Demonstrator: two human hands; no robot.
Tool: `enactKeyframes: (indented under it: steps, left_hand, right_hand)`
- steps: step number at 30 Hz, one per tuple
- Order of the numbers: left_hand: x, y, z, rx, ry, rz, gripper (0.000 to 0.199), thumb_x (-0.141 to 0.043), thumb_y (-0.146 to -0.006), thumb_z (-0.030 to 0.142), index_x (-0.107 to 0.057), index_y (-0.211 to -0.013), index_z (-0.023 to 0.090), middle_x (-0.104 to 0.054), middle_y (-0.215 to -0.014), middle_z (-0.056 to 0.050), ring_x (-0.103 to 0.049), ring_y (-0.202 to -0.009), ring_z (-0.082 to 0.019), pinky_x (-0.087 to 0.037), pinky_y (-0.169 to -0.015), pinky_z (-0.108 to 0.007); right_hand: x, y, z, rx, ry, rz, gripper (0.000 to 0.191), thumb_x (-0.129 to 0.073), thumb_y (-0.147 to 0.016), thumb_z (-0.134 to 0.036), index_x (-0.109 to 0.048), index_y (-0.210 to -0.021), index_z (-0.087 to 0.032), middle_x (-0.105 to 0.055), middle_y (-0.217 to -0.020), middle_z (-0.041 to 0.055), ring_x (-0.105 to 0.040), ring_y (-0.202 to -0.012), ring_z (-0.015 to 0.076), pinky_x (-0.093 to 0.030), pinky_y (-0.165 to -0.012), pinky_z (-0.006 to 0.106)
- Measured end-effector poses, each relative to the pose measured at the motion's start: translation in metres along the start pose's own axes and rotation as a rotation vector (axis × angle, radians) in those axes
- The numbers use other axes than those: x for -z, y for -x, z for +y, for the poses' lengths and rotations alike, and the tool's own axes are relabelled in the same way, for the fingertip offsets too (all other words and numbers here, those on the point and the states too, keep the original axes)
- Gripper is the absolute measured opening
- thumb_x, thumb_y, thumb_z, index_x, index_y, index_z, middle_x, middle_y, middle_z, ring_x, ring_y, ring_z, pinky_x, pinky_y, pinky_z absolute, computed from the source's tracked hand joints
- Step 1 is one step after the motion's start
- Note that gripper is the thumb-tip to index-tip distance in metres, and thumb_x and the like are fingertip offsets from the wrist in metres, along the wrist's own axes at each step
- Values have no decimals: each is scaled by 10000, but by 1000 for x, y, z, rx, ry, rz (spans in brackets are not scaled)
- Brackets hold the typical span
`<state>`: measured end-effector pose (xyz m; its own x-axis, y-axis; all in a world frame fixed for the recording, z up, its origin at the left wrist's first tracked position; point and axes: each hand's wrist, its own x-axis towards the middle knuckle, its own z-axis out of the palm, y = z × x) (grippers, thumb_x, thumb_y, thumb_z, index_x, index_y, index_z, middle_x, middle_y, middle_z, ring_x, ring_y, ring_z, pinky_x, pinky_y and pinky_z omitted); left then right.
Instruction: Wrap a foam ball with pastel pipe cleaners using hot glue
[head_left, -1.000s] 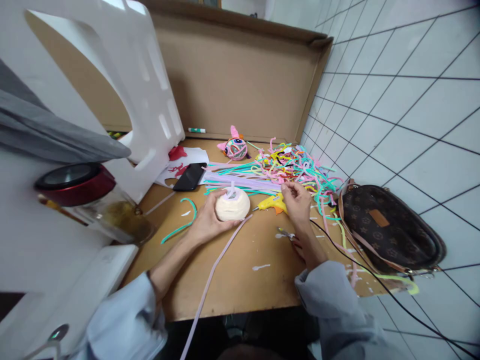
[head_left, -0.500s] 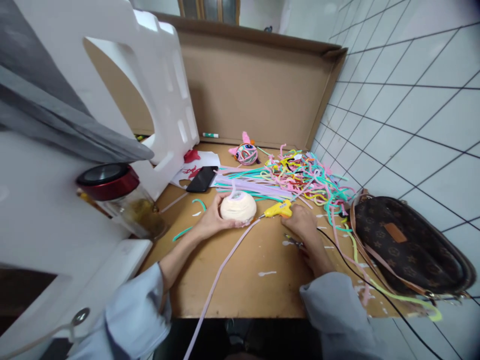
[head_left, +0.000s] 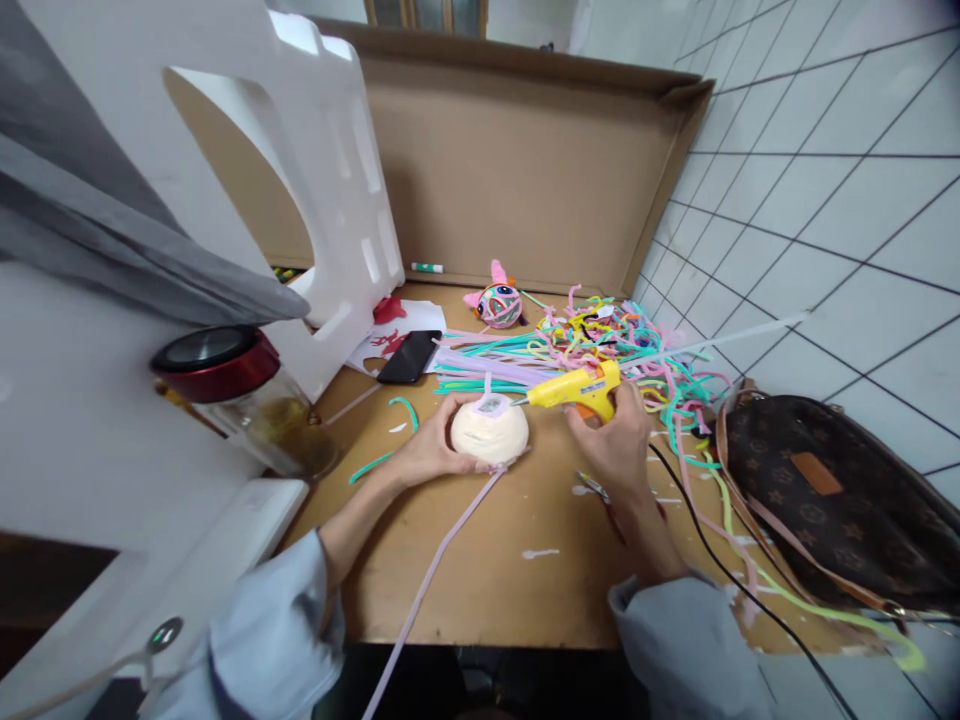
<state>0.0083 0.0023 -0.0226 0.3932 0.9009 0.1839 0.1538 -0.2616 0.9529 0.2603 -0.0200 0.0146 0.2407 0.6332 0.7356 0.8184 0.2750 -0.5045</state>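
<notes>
My left hand is wrapped round the left side of a cream-coloured ball. A ring of pale lilac strip lies on top of the ball, with one end sticking up. From the ball's lower edge a long pink pipe cleaner runs down toward me and off the table. My right hand grips a yellow hot glue gun by its handle. Its nozzle points left, at the lilac ring, and I cannot tell whether it touches. A clear glue stick juts from the gun's back.
Behind the ball lie straight pipe cleaners, a tangled heap of them and a pink-eared ball figure. A black phone and glass flask stand left. Pliers, a black cord and a brown handbag are right.
The glue gun has risen from beside the ball's lower right to its top, my right hand with it. The ball sits slightly lower and further right in view.
</notes>
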Motion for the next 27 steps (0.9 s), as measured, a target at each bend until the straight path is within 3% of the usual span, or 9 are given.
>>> enactKeyframes:
  steps: [8, 27]
  left_hand:
    - [-2, 4, 3, 4, 27, -84, 962, -914, -502, 379, -442, -1323, 207, -553, -1359, -118, -525, -1289, -313, -377, -1132, -472]
    - [-1, 5, 8, 4, 0, -124, 938, -900, -514, 386, -432, -1305, 202, -563, -1333, -114, -530, -1274, -319, -381, -1125, -488]
  right_hand:
    - [-5, 9, -2, 220, -26, -33, 178, -612, -764, -249, -497, -899, -237, -570, -856, 42, -567, -789, 230, -506, -695, 367]
    - [-6, 12, -5, 274, -27, -46, 174, -576, -802, -217, -517, -966, -226, -570, -879, 65, -575, -836, 253, -513, -688, 378]
